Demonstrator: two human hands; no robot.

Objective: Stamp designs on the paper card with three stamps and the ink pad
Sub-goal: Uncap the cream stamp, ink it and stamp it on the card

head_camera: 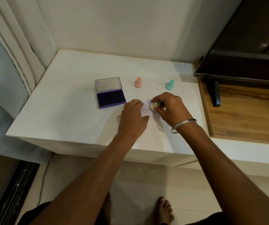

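Note:
A small white paper card [147, 113] lies on the white table and carries a purple smiley print [145, 110]. My left hand [133, 117] rests flat on the card's left part, fingers spread, pinning it. My right hand [169, 108] grips a cream stamp [154, 106] tilted on its side just above the card's right edge, its inked face turned left. The purple ink pad [111, 99] lies open to the left, lid raised. A pink stamp [138, 82] and a teal stamp [170, 84] stand upright behind the card.
Two clear stamp caps lie on the white table [69, 101]: one [118, 118] left of my left hand, one [160, 126] under my right wrist. A dark TV [237, 65] on a wooden shelf stands to the right. A curtain hangs at the left.

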